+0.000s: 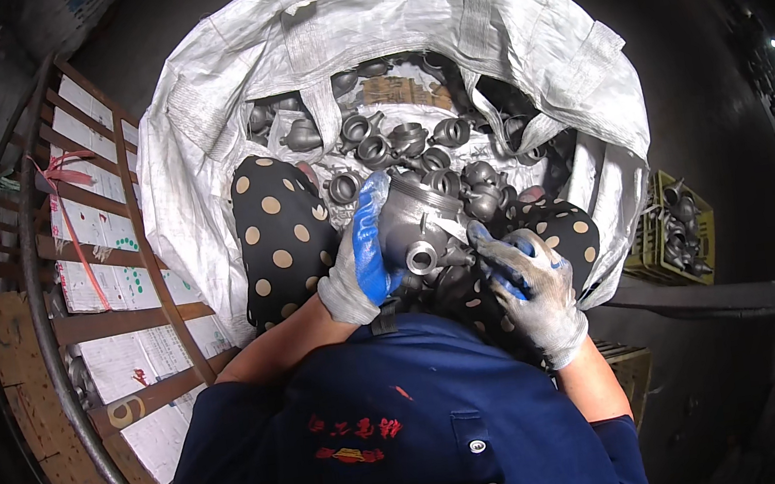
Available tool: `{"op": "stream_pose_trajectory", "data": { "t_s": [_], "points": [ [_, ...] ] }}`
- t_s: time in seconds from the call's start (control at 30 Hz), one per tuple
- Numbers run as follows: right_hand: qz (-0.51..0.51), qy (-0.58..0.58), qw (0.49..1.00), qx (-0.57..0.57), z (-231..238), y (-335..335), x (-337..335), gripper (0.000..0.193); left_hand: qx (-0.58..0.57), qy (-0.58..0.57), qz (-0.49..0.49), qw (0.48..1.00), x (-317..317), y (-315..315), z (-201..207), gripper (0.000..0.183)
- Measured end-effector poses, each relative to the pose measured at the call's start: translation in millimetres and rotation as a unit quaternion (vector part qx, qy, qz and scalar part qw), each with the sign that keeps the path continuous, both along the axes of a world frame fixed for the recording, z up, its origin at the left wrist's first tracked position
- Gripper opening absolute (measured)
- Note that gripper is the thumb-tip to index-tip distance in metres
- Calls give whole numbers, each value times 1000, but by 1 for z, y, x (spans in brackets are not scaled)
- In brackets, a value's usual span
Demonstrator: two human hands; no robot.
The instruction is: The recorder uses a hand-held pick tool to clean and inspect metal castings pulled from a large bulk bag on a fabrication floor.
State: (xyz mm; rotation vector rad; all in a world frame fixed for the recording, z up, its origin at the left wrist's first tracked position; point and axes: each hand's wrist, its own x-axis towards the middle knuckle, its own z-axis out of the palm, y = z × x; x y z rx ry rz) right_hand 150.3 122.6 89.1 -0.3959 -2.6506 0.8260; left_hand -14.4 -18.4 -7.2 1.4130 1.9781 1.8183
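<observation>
Here, the left hand is clamped on the left side of a grey casting, held between the person's knees. The right hand curls at its right; its exact grip cannot be told. More castings lie beyond, inside a white bag.

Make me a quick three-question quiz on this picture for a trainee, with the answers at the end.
1. Short answer: What is the left hand holding?
2. Multiple choice: What colour is the crate to the right of the white bag?
a) red
b) yellow
c) blue
3. True or false: The right hand is bare.

Key:
1. A large gray metal fitting.
2. b
3. False; the right hand wears a glove.
</observation>
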Motion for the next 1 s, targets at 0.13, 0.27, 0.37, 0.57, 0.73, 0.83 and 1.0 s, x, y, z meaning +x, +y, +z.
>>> {"op": "stream_pose_trajectory", "data": {
  "t_s": [0.13,0.27,0.37,0.57,0.73,0.83,1.0],
  "points": [
    [22,-18,1000,-2,6,0,1,34,18,8,-54,998,-6,-4,-3,74],
    [50,-34,998,-36,7,7,0,28,31,12,-97,995,-8,-4,-3,95],
    [43,-24,995,-83,7,13,-1,27,66,22,-122,990,-6,-1,1,93],
    [58,-45,985,-158,5,20,-3,28,78,-74,-81,991,-1,0,8,46],
    [14,-45,939,-340,-3,18,-5,26,129,-80,-105,983,4,3,25,44],
    [1,-65,928,-367,-5,20,-6,27,168,-228,-178,942,8,5,28,43],
    [-2,-41,872,-488,-9,18,-3,30,108,-561,-206,795,-6,8,-6,45]
  ]
}}
